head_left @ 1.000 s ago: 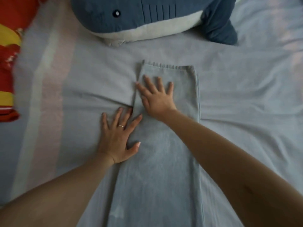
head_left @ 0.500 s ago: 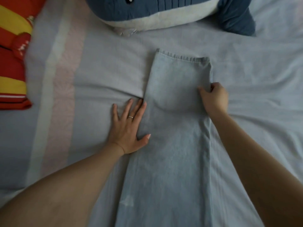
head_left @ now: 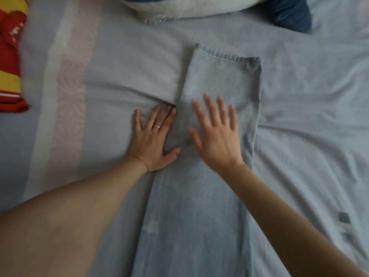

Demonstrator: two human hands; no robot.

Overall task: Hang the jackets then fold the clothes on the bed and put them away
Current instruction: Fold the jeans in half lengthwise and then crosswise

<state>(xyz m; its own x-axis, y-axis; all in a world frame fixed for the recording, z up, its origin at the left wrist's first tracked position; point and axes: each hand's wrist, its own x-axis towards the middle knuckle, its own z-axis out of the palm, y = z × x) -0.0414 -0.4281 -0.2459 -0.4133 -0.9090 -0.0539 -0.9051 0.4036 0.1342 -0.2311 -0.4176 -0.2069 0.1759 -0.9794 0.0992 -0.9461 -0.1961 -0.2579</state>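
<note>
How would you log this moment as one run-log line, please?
stage: folding jeans | left hand: flat at jeans' left edge | right hand: open, spread over jeans | jeans: laid lengthwise on bed

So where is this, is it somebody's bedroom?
Probably a bedroom, yes. Pale jeans lie spread out on a wrinkled bed sheet, and a big blue and white stuffed toy lies at the far side of it.

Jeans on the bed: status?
Left hand flat at left edge of jeans. Right hand open, spread on them. Jeans lie long, flat. Plush shark beyond hem, apart.
</note>
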